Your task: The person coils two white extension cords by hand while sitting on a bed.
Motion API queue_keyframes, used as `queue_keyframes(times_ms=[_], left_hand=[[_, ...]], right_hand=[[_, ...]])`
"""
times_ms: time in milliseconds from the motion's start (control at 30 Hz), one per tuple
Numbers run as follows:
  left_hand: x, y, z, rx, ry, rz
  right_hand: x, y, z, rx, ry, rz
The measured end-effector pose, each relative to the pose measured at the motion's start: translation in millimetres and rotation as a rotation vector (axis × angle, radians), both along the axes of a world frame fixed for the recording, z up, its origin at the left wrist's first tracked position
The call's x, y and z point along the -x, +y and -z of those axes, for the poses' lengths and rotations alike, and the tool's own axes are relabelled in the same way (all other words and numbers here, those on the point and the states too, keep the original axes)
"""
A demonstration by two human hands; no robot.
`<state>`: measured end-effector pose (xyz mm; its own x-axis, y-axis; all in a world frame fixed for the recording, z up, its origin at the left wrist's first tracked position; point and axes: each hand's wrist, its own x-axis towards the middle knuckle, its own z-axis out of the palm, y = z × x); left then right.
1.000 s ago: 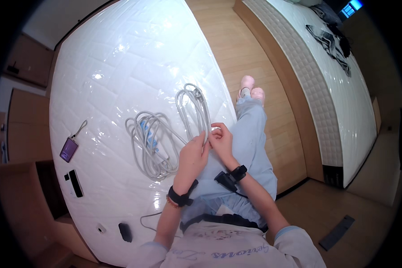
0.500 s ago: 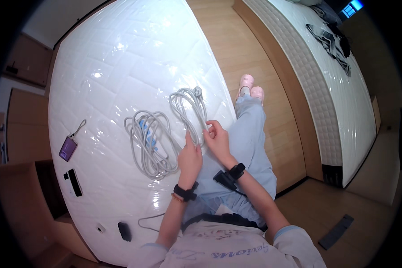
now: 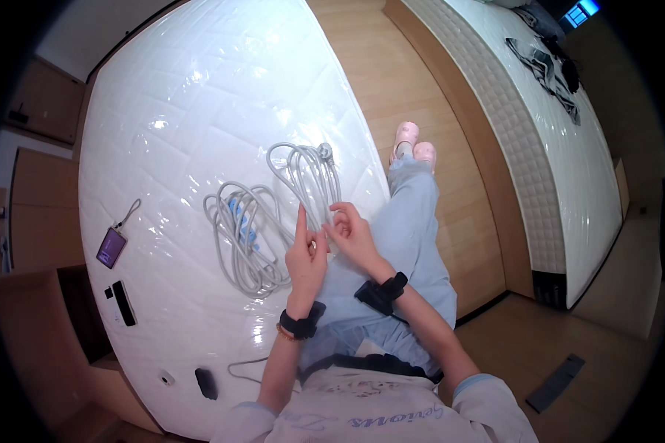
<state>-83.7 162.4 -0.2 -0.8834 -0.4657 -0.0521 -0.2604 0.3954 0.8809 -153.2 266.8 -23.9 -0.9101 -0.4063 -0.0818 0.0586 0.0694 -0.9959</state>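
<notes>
1. Our left hand [image 3: 307,258] and right hand [image 3: 352,235] are coming close together at the near end of the coil [image 3: 310,177] — the left forefinger is pointing straight out, but whether either hand is gripping is staying unclear to us.
2. The coil is stretching away over the mattress [image 3: 199,125], its plug [image 3: 324,152] sitting at the far end.
3. Just left, a second coil [image 3: 250,284] is lying around a blue-and-white strip [image 3: 238,218].

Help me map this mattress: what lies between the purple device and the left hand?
In the head view: a looped grey cable, its loops crossing a blue object.
</notes>
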Motion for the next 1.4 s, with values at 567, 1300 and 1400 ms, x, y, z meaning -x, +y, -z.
queue_keyframes(times_ms=[567, 1300, 1400], left_hand=[[11.5, 9.2, 11.3, 0.326, -0.111, 0.233], [26.8, -24.4, 43.8, -0.644, -0.406, 0.095], [18.2, -8.6, 34.5, -0.517, -0.25, -0.111]], right_hand=[[17.0, 5.3, 28.5, 0.369, -0.569, 0.224], [21.2, -2.9, 28.5, 0.258, -0.186, -0.023], [27.3, -5.2, 40.3, 0.124, -0.115, 0.0]])
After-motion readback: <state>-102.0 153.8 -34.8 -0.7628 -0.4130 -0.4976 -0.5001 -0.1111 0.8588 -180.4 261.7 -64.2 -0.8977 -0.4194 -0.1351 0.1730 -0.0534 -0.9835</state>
